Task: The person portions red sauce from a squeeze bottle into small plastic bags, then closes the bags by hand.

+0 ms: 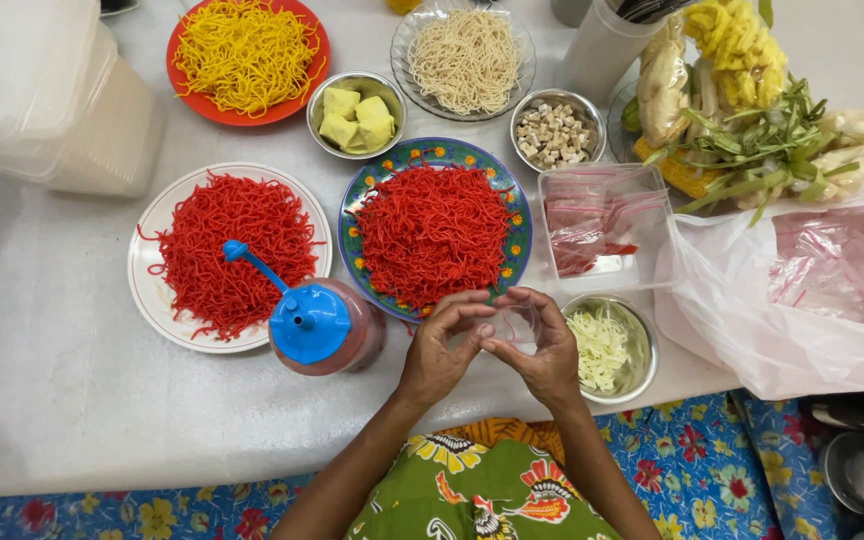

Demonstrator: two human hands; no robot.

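Note:
My left hand [442,345] and my right hand [542,350] meet at the table's near edge, fingertips pinching a small clear plastic bag [514,325] between them. Just beyond the hands lies a patterned blue-rimmed plate [522,215] heaped with red noodles [432,230]. A steel bowl [642,350] of shredded pale cabbage stands beside my right hand. A squeeze bottle with a blue cap [317,325] of red sauce stands to the left of my left hand.
White plate of red noodles [222,250], orange plate of yellow noodles [247,55], glass plate of pale noodles [464,60], bowls of yellow tofu [355,115] and cubes [555,130]. Clear tub of bags [602,225], white plastic bag [782,300], greens and wrapped food [752,110], stacked containers [47,90].

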